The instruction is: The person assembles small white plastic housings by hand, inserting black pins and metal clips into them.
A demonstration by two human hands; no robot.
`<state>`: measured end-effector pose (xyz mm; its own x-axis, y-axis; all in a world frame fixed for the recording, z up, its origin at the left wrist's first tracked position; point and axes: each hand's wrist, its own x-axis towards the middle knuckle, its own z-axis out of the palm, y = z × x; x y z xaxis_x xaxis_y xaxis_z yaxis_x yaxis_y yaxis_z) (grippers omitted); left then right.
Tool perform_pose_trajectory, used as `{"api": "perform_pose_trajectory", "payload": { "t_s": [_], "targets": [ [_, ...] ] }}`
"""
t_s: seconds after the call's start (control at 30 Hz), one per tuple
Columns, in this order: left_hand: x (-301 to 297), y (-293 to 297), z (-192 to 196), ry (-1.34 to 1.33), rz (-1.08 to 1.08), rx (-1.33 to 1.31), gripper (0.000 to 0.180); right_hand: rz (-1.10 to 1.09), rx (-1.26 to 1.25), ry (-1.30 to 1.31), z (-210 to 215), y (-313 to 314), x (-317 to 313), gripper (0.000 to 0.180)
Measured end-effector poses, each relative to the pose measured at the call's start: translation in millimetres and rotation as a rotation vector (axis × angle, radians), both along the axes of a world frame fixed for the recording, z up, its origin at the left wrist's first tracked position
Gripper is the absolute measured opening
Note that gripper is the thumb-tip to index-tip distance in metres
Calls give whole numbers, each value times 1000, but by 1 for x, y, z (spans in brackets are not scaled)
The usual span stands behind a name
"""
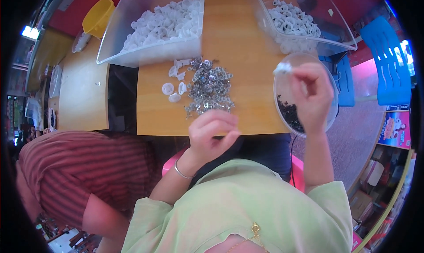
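Observation:
My right hand (311, 94) is raised over a round clear tub (327, 83), its fingers closed on a small white plastic part (282, 68). The part is smeared by motion, so its details do not show. Small dark pieces (289, 114) lie at the bottom of the tub. At the table's near edge my left hand (212, 134) is curled with thumb and forefinger close together; whatever they may pinch is too small to tell. Just beyond it spreads a pile of small shiny metal pieces (210, 85). Several loose white plastic parts (175, 87) lie to the pile's left.
A big clear bin (150, 50) of white parts stands at the back left. Another clear bin (329, 43) with white-and-dark parts stands at the back right. A person in a striped shirt (88, 169) leans in at my left. A blue chair (386, 63) is at the right.

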<state>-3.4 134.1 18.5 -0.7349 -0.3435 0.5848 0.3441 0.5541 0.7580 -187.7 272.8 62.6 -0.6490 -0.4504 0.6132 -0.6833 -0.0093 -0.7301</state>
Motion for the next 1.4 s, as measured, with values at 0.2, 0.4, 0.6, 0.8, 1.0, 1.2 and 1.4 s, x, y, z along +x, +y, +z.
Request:
{"api": "perform_pose_trajectory", "payload": {
  "t_s": [0.2,0.4,0.6,0.8,1.0,1.2,1.4],
  "targets": [
    [27,12,-15,-455,-392,-94,17,-146,12,-9,15,-6,-81,9],
    [53,14,-40,-694,-111,-192,21,-270,24,294,26,-4,-77,22],
    [76,32,-62,-581,23,-289,40,111,147,-27,11,3,1,14],
    [71,22,-96,-802,161,-303,76,363,244,-110,-12,2,55,13],
    [56,13,-100,-760,133,-396,76,451,324,-176,-26,1,73,14],
    [57,6,-100,-785,315,-368,67,472,367,-218,-32,3,78,10],
    [61,9,-57,-1211,231,-199,52,451,384,-271,-45,14,79,10]
  ]
}}
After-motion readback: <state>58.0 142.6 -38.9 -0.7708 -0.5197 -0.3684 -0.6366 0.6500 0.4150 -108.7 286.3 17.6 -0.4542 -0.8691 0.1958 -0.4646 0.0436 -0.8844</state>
